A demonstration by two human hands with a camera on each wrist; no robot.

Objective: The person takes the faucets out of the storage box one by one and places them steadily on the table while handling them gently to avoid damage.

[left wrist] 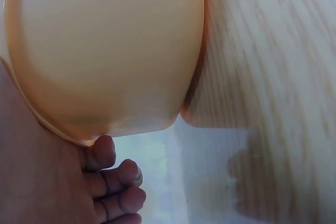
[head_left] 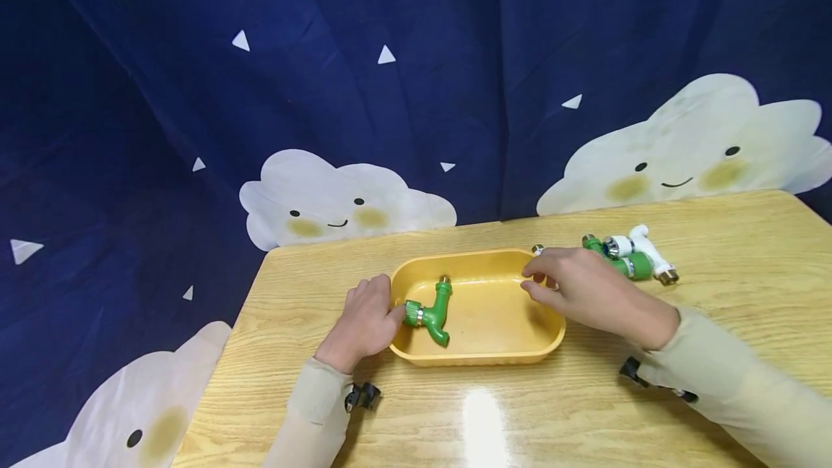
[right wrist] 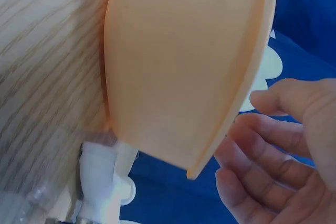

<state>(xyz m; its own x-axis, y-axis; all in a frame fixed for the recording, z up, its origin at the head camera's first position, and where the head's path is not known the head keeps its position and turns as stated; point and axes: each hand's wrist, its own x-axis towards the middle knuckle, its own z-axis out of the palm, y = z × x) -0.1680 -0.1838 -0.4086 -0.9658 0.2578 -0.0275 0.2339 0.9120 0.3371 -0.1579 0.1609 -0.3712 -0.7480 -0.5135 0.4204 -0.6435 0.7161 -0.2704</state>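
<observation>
A yellow oval tub stands on the wooden table, with a green tap lying inside its left part. My left hand grips the tub's left end, thumb over the rim by the tap's knob and fingers outside. In the left wrist view those fingers show beyond the tub's edge. Over the tub's right end is my right hand, its thumb and fingers apart and bent, with nothing between them. The right wrist view puts these fingers close beside the rim; whether they touch it I cannot tell.
Right of the tub, green taps and a white tap lie together; my right hand partly covers this group. A metal threaded end shows behind the tub's rim. A blue curtain with clouds hangs behind the table.
</observation>
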